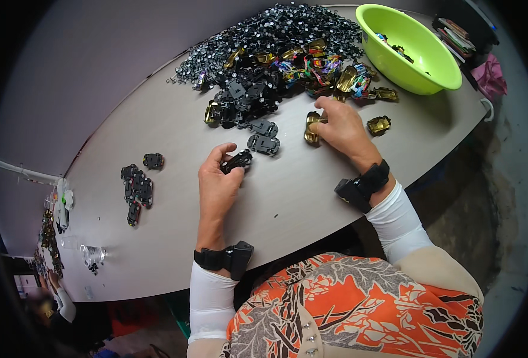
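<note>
The work in hand looks like fitting a gold car shell (313, 127) onto a black chassis (237, 161), and to do it well the two parts probably need lining up end to end before any pressing, with the chassis kept flat and steady so its small lugs seat cleanly. The left hand (217, 186) rests on the table (174, 125), its fingers curled part-way round the chassis, thumb above and fingertips below, a light pinch and not a fist. The right hand (342, 126) lies further up the table, fingers bent over the shell and closed on it at the fingertips; the shell stands on edge against the table just beside the pile (276, 53) of black and gold parts. The two hands are apart, so the parts are not yet together. Two loose chassis (263, 136) lie between the hands, nearer the pile. A small group of black pieces (137, 188) sits well to the left, and a green bowl (449, 71) with a few bits in it stands at the far right of the table. Another gold shell (379, 125) lies just right of the right hand.
</note>
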Motion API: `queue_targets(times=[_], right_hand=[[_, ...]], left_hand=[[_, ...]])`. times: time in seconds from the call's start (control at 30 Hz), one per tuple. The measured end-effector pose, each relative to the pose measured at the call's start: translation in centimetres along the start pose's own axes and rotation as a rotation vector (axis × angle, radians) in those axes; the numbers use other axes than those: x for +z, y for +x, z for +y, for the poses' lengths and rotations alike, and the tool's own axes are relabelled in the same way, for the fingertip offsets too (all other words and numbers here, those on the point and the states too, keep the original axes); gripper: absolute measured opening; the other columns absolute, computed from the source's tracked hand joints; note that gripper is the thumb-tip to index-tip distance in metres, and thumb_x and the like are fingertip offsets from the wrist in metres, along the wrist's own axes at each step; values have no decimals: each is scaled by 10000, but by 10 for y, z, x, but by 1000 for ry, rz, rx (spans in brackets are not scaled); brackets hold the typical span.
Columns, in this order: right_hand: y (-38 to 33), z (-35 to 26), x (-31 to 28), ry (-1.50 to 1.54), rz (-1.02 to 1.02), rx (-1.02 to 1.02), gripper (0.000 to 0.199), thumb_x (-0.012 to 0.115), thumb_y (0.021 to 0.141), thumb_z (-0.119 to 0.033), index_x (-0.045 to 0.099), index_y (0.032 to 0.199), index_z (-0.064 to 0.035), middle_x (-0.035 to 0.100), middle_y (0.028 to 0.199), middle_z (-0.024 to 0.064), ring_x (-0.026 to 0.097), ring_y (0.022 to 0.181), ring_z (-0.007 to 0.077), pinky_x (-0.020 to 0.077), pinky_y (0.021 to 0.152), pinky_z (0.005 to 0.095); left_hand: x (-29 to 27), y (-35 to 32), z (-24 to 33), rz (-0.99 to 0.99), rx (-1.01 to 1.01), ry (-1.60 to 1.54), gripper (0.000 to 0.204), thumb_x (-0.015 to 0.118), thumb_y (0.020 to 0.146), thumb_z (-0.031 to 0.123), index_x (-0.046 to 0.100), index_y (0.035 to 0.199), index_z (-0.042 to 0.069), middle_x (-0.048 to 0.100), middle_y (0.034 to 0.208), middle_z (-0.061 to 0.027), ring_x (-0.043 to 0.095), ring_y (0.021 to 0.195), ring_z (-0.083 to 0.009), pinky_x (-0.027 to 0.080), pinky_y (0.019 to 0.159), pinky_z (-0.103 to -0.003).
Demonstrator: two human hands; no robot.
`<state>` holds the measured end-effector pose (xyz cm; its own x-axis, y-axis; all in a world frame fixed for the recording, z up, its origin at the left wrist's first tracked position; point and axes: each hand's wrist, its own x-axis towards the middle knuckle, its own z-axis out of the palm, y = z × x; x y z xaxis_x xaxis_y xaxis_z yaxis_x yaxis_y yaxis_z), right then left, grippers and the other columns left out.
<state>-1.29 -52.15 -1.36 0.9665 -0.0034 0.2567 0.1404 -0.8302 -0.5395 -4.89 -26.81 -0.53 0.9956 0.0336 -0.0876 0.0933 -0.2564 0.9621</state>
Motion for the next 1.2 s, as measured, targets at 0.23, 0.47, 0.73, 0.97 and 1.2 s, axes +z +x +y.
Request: queue_targets(times=[0.23,0.47,0.73,0.97,1.2], right_hand=[[-14,-32,20,325,14,-172,176,563,674,-33,590,844,2,604,792,168,583,730,354,465,638,412],[-35,-70,29,265,72,-514,178,567,687,23,569,853,-42,531,792,115,578,672,309,480,574,374],[-27,-51,26,1040,-334,-23,199,626,745,-33,589,936,8,598,801,6,523,717,31,450,600,209],[-39,-68,20,547,-100,-424,298,541,666,79,578,948,-8,593,861,156,610,754,315,495,634,301],[-41,-75,20,699,43,-303,285,548,683,88,576,955,9,577,946,134,581,689,204,465,578,278]], left_hand=[[9,-4,-8,-159,-36,-1,241,549,689,-1,639,912,13,556,665,12,483,558,-52,409,495,-205],[12,-9,-4,-301,-141,-411,262,664,778,69,606,1024,-2,607,730,-10,518,507,-40,398,417,-168],[12,-11,-2,-232,-118,-375,190,653,771,71,625,949,11,592,667,-1,497,460,-37,360,382,-160],[11,-9,-4,-164,-76,-343,140,593,746,35,631,879,14,580,640,1,483,446,-32,345,373,-167],[6,-6,-3,-56,-116,-336,157,553,741,3,619,883,7,603,672,-29,498,439,-45,370,370,-162]])
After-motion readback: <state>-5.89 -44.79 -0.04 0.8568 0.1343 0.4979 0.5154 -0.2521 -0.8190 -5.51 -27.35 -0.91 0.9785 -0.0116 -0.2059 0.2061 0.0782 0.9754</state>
